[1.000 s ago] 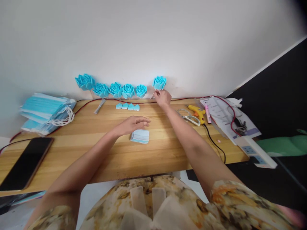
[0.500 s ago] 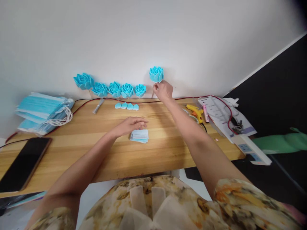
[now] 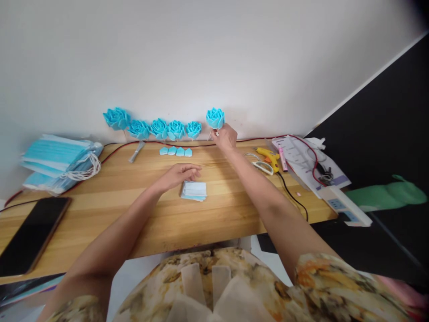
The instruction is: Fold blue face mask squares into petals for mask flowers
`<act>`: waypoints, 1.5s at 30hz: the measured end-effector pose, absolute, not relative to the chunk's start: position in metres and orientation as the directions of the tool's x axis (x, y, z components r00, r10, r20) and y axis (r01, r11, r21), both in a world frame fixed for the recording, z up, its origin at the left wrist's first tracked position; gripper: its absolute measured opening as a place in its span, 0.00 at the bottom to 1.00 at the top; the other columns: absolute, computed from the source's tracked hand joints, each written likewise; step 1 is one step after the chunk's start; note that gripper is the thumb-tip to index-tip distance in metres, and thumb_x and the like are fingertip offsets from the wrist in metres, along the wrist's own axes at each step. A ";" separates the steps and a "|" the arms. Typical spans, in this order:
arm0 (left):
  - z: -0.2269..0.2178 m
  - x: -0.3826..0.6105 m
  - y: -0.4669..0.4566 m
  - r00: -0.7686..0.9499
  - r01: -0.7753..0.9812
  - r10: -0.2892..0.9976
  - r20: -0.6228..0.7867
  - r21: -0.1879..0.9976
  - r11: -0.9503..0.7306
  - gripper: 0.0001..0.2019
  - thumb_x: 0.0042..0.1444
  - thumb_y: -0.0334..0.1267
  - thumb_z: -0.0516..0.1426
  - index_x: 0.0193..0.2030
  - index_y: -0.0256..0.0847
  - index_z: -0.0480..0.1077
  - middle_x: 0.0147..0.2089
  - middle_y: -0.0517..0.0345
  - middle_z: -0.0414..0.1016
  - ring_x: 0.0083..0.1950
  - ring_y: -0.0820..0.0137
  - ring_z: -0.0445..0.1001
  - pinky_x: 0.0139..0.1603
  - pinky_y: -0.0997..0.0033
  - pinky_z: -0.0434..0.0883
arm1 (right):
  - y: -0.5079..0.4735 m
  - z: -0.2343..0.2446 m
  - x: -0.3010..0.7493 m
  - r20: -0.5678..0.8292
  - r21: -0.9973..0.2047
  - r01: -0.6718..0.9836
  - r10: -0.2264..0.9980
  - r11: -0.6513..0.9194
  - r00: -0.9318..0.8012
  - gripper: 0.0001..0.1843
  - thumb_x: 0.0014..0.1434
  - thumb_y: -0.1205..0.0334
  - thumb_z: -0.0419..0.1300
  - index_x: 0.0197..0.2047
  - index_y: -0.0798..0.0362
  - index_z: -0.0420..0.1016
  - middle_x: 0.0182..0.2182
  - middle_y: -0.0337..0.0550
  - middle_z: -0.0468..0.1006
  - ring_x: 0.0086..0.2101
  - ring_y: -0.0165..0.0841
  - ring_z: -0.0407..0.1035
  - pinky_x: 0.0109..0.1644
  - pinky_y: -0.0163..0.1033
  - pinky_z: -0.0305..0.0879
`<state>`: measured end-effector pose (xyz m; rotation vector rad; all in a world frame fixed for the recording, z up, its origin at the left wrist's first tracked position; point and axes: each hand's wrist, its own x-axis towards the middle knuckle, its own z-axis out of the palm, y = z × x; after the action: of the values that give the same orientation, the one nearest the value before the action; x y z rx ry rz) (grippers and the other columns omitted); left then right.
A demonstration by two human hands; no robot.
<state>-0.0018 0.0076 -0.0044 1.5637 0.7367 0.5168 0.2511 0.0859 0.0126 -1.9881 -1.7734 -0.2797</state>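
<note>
At the back edge of the table, my right hand (image 3: 226, 136) pinches the thin stem of a blue artificial flower (image 3: 215, 118), its bloom upright just above my fingers and in front of the wall. To its left a row of similar blue flowers (image 3: 158, 129) leans along the wall. My left hand (image 3: 179, 175) is held with fingers stretched out and holds nothing. Beside its fingertips lies a stack of pale blue fabric pieces (image 3: 194, 190). Several small blue pointed petals (image 3: 176, 151) lie in a line farther back.
Blue face masks (image 3: 60, 158) with white ear loops are piled at left, above a black phone (image 3: 33, 235). A yellow glue gun (image 3: 271, 158), a pink marker (image 3: 283, 159), papers (image 3: 295, 156) and a power strip (image 3: 345, 206) are at right. A red cord (image 3: 117, 151) runs along the back.
My right hand has lowered the flower toward the table's back edge and slightly left. My left hand stays near the stack. The view has shifted a little.
</note>
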 end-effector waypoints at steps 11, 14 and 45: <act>-0.007 -0.001 0.009 0.666 0.156 0.738 -0.109 0.988 0.006 0.28 0.54 0.58 0.63 0.50 0.36 0.78 0.44 0.47 0.82 0.39 0.66 0.77 0.44 0.63 0.73 | 0.079 -0.001 0.256 0.492 -0.263 0.963 0.851 -0.052 0.180 0.17 0.65 0.54 0.56 0.46 0.57 0.80 0.41 0.54 0.83 0.44 0.46 0.76 0.44 0.43 0.66; -0.009 -0.001 0.009 0.663 0.157 0.740 -0.114 0.988 0.011 0.28 0.53 0.58 0.63 0.50 0.36 0.77 0.44 0.47 0.82 0.39 0.66 0.77 0.45 0.62 0.73 | 0.070 -0.011 0.253 0.479 -0.275 0.960 0.859 -0.053 0.184 0.17 0.66 0.54 0.56 0.46 0.56 0.80 0.40 0.54 0.84 0.43 0.45 0.76 0.44 0.42 0.66; -0.007 0.000 0.009 0.634 0.112 0.765 -0.110 0.992 0.050 0.26 0.50 0.56 0.66 0.47 0.35 0.78 0.40 0.49 0.82 0.36 0.68 0.77 0.40 0.66 0.72 | 0.058 -0.018 0.255 0.359 -0.412 0.911 0.922 0.019 0.143 0.21 0.64 0.62 0.55 0.59 0.50 0.71 0.41 0.43 0.83 0.43 0.38 0.76 0.44 0.39 0.65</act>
<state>-0.0004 0.0092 -0.0070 1.4606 0.7822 0.5842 0.2548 0.0584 -0.0177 -1.8726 -1.7499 0.0265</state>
